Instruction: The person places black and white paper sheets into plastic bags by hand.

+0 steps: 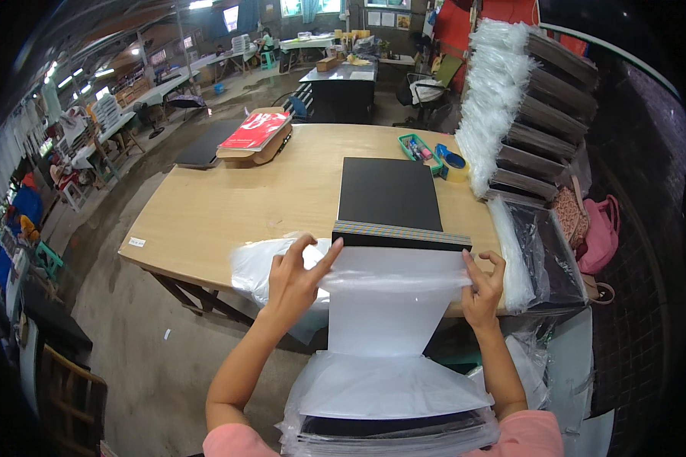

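A flat black rectangular item (389, 194), with a striped band along its near edge, lies on the wooden table (206, 206). A clear plastic bag (392, 278) stretches from that edge down toward my body. My left hand (293, 278) grips the bag's left side, one fingertip at the item's near left corner. On the opposite side, my right hand (482, 293) grips the bag near the right corner, fingers bent. Below, a pile of plastic-wrapped black flat pieces (392, 426) sits close against me. Crumpled white plastic (263, 266) rests on the table by my left hand.
A red-and-white booklet (258, 131) tops a pile at the far left. A green basket (419, 152) of small items and tape rolls (454, 164) are at the far right. Tall stacks of plastic-wrapped black pieces (545, 114) and pink bags (601, 232) stand right.
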`<state>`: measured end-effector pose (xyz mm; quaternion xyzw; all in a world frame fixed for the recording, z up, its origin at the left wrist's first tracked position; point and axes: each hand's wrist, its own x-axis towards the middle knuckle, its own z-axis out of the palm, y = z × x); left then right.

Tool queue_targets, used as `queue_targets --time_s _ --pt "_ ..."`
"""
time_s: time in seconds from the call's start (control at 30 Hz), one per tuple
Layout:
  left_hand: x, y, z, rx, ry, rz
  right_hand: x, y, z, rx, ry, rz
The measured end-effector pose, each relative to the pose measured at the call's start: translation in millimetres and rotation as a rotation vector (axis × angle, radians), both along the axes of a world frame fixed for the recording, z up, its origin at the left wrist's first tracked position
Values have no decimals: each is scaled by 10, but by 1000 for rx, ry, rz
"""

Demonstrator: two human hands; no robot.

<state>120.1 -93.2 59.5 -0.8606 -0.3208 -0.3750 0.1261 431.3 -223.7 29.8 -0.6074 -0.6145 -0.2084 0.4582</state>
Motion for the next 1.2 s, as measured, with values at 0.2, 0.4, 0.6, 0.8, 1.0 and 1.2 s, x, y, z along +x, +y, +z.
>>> queue_targets --time_s 0.2,0.4,0.6,0.8,1.0,1.2 --pt "-351 -65 97 -1061 -386 -642 -33 -275 442 -170 290 150" --pt "-337 -24 -202 -2165 -712 -777 173 -499 322 -726 1502 629" --pt "-640 4 -821 -2528 -1086 -826 8 -633 -119 -696 1703 745" --pt "-749 -235 -2033 -2604 -956 -549 159 -852 -1101 -723 1626 715" --pt "-886 -422 -2797 -2623 -966 -369 162 -854 -2012 -1076 1380 394" --pt "-823 -470 -2959 -1448 -1019 288 199 -909 -2923 -1051 1083 -106"
